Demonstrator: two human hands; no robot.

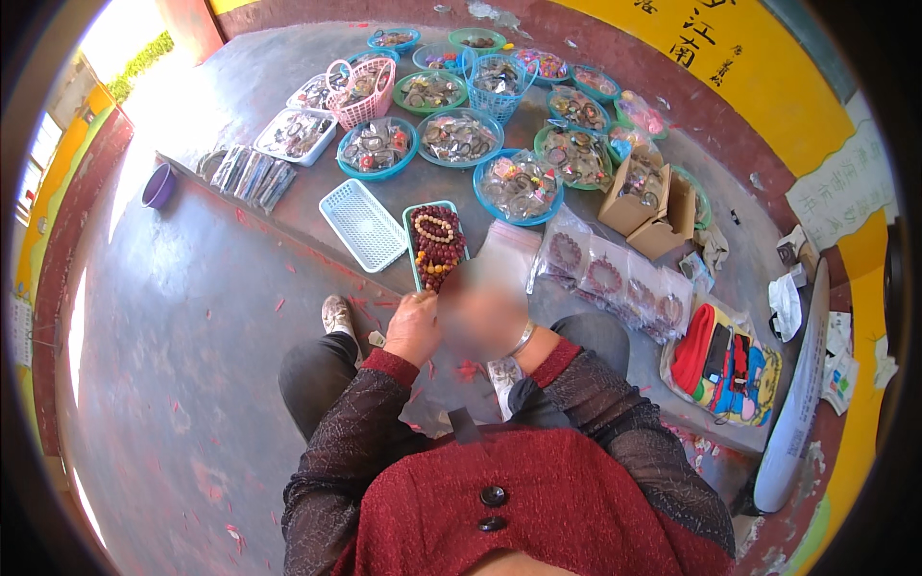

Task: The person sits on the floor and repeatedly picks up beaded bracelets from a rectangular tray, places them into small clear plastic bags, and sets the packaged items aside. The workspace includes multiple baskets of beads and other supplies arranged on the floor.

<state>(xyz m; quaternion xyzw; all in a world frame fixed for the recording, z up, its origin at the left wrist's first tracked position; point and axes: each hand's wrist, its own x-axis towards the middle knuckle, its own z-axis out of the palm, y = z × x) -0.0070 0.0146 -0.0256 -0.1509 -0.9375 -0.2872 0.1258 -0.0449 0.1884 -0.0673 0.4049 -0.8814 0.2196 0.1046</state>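
My left hand (415,328) is closed, its fingertips together at the near end of a small pale-green tray (411,252). What it pinches is too small to make out. Just to its right, my right hand (485,317) is covered by a blur, so its fingers and anything in them do not show; a metal bangle (523,336) circles that wrist. Dark red bead bracelets (440,252) lie heaped in the tray, a pale wooden one on top and yellow-orange beads nearer me. Beyond my right hand lies a stack of clear plastic bags (510,248).
A light-blue basket tray (363,226) sits left of the bead tray. Farther back stand several basins of bagged trinkets, with a pink basket (361,99) and a blue basket (497,88). Bagged bracelets (605,274), cardboard boxes (635,197) and a colourful bag (727,370) lie to the right.
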